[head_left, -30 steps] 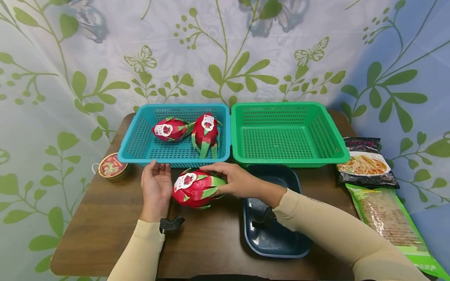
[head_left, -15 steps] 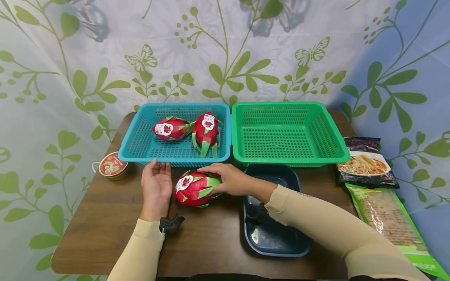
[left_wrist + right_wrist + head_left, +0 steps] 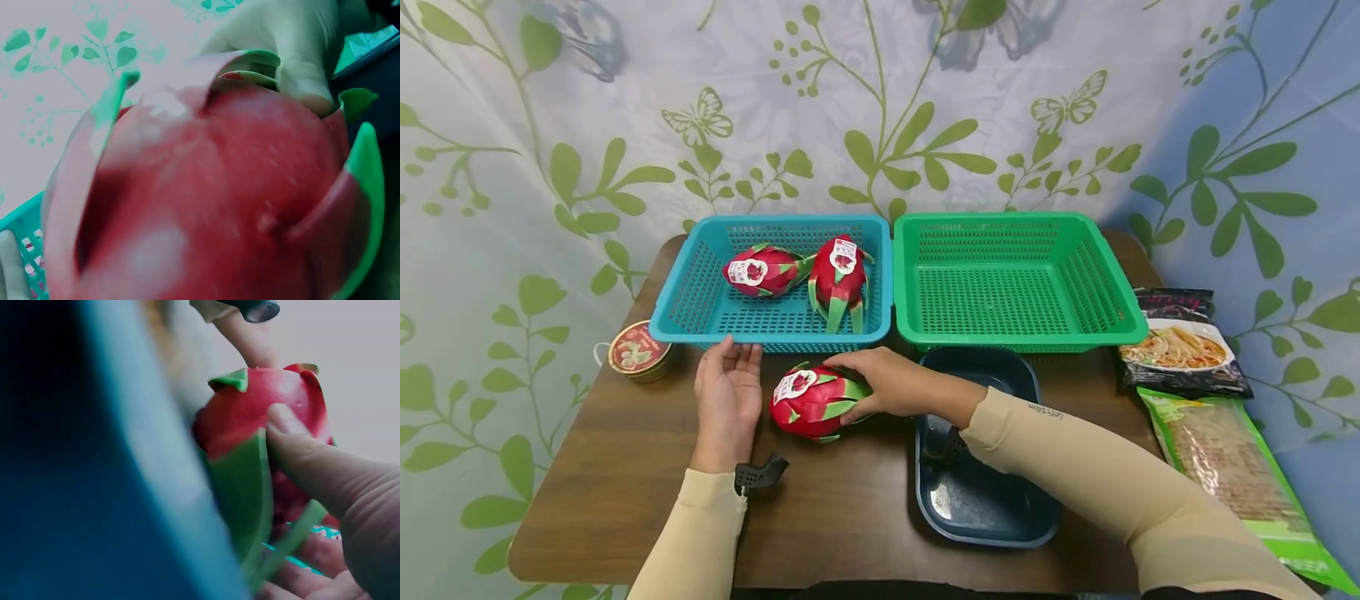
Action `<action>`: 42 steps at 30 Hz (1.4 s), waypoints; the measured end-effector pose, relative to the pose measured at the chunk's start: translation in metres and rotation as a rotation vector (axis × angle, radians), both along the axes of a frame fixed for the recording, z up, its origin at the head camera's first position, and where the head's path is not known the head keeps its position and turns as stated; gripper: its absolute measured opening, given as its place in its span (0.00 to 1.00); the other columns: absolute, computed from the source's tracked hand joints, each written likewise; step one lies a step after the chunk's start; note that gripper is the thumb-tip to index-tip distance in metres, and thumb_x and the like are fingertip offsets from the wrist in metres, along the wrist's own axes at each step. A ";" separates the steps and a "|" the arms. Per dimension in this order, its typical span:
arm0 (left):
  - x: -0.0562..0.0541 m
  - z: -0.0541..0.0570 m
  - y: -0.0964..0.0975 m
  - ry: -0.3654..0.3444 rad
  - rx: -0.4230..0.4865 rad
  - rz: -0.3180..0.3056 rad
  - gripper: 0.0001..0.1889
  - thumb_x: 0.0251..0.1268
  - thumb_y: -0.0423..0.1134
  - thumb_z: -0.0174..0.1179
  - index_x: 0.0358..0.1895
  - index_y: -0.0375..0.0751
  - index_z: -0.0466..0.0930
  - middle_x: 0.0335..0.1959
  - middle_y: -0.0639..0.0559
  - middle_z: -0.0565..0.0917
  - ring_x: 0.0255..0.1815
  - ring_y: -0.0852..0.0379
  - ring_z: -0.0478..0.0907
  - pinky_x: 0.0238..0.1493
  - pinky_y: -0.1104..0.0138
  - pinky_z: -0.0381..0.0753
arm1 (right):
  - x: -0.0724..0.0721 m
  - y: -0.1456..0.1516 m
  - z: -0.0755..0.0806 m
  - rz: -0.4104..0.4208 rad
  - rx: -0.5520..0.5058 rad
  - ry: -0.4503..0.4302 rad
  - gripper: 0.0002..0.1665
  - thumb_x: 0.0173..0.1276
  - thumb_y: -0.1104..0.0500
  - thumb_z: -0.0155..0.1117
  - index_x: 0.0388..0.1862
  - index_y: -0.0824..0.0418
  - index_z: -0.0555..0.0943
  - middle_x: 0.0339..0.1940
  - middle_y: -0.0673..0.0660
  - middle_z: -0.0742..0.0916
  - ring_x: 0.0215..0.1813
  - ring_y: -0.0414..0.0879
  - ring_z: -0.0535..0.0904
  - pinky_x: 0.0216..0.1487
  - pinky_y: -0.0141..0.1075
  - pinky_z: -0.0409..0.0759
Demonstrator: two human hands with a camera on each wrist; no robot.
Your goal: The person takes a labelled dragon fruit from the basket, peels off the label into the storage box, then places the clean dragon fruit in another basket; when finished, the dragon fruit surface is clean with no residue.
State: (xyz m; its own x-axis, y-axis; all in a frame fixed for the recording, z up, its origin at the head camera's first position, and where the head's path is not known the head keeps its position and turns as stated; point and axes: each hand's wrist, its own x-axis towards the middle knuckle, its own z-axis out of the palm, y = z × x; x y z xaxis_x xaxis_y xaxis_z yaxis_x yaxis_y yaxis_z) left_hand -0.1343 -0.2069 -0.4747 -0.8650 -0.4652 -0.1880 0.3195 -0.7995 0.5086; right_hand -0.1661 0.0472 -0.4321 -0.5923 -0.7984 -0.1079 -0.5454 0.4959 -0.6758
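Observation:
A red dragon fruit (image 3: 808,404) with green-tipped scales and a white label is gripped at its stem end by my right hand (image 3: 891,382), thumb on the near side. The right wrist view shows that thumb pressed on the fruit (image 3: 250,412). My left hand (image 3: 730,404) lies palm up just left of the fruit, fingers relaxed and fingertips at the front wall of the blue basket (image 3: 700,340). Close up, the fruit (image 3: 206,187) fills most of the left wrist view. Two more labelled dragon fruits, one lying sideways (image 3: 767,271) and one lengthwise (image 3: 837,275), lie inside the blue basket.
Right of the blue basket stands a green basket (image 3: 1022,340). A dark blue tub (image 3: 988,508) sits under my right forearm. A round tin (image 3: 638,350) is at the left table edge. On the right lie a black noodle packet (image 3: 1180,354) and a green-edged bag (image 3: 1232,467).
My right hand and the dragon fruit have shifted slightly and come a little lower. My left hand keeps its pose; the head view has tilted slightly.

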 end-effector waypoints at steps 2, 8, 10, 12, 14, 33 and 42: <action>0.001 0.000 -0.001 -0.005 -0.034 -0.041 0.09 0.81 0.32 0.57 0.54 0.32 0.70 0.41 0.40 0.79 0.40 0.48 0.79 0.52 0.59 0.86 | -0.002 -0.001 0.002 0.015 0.036 0.016 0.50 0.60 0.47 0.85 0.77 0.56 0.71 0.68 0.53 0.81 0.67 0.45 0.74 0.63 0.36 0.78; 0.013 -0.006 0.004 -0.059 -0.409 -0.263 0.14 0.85 0.42 0.54 0.57 0.32 0.71 0.49 0.37 0.83 0.51 0.42 0.82 0.62 0.50 0.80 | -0.006 -0.003 0.003 0.091 0.164 0.073 0.53 0.59 0.49 0.85 0.79 0.55 0.67 0.69 0.53 0.79 0.68 0.46 0.72 0.65 0.37 0.77; 0.018 -0.008 0.005 -0.059 -0.598 -0.301 0.17 0.84 0.42 0.57 0.60 0.30 0.71 0.54 0.35 0.84 0.56 0.40 0.82 0.64 0.50 0.78 | -0.006 -0.002 0.004 0.119 0.202 0.086 0.55 0.59 0.50 0.85 0.80 0.54 0.65 0.69 0.53 0.79 0.68 0.46 0.72 0.65 0.38 0.77; 0.022 -0.010 0.004 -0.044 -0.760 -0.327 0.20 0.82 0.40 0.59 0.63 0.27 0.70 0.58 0.32 0.83 0.59 0.38 0.82 0.63 0.52 0.79 | -0.006 0.000 0.005 0.136 0.215 0.089 0.57 0.58 0.50 0.85 0.81 0.54 0.64 0.69 0.53 0.79 0.67 0.46 0.73 0.64 0.38 0.78; 0.027 -0.011 0.000 -0.011 -0.904 -0.377 0.22 0.81 0.36 0.60 0.67 0.26 0.69 0.62 0.31 0.81 0.61 0.39 0.81 0.65 0.56 0.78 | -0.006 0.002 0.005 0.146 0.219 0.090 0.57 0.58 0.50 0.86 0.81 0.54 0.64 0.69 0.54 0.79 0.67 0.46 0.73 0.63 0.38 0.79; 0.043 -0.018 0.000 0.226 -1.504 -0.705 0.52 0.49 0.40 0.86 0.80 0.53 0.66 0.70 0.52 0.76 0.64 0.45 0.74 0.48 0.58 0.88 | 0.036 -0.019 0.042 0.027 0.155 0.457 0.23 0.75 0.46 0.71 0.58 0.60 0.87 0.46 0.54 0.84 0.47 0.43 0.78 0.48 0.29 0.82; 0.044 -0.020 0.003 0.251 -1.505 -0.666 0.53 0.44 0.30 0.85 0.78 0.43 0.67 0.68 0.47 0.78 0.61 0.45 0.76 0.49 0.60 0.87 | 0.046 -0.011 0.054 -0.004 -0.125 0.357 0.05 0.74 0.57 0.73 0.43 0.58 0.86 0.39 0.50 0.85 0.42 0.42 0.79 0.45 0.29 0.80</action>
State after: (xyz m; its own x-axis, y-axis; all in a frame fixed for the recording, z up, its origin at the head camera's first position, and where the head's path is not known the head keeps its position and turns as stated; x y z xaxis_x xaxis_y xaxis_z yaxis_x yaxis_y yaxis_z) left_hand -0.0906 -0.2036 -0.4943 -0.9104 0.3492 0.2219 0.3343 0.3046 0.8919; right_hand -0.1197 0.0361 -0.3783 -0.5784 -0.7898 0.2043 -0.7557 0.4243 -0.4988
